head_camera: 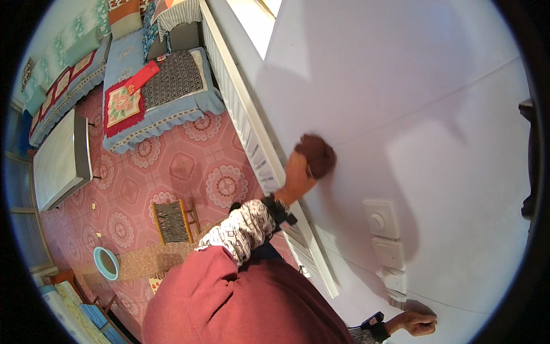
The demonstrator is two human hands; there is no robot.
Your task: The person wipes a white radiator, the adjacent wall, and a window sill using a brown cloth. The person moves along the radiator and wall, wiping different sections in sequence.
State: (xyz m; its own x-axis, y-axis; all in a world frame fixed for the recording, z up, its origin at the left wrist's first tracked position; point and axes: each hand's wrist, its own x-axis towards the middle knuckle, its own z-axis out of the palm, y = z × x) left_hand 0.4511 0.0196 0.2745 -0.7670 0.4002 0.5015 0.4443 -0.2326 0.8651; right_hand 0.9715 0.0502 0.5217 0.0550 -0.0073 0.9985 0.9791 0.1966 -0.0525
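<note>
My left hand (299,175) grips a bunched dark brown cloth (318,155) against the pale wall (365,107), a little above a white radiator (240,94). The cloth covers my fingers and looks slightly blurred. Lower right, my right hand (416,324) is curled into a fist close to the wall, and nothing shows in it. Between the two hands, a wall plate with a round knob (377,221) sits in a row with a white switch plate (389,253) and a plug-like fitting (393,279).
Behind the radiator's line lies a pink patterned tile floor (182,165). On it stand a folding stool (172,221), a light blue basin (106,263) and a marble-topped table (60,159). Sofas with blue covers (163,118) line the far side. A bright window (258,26) is above.
</note>
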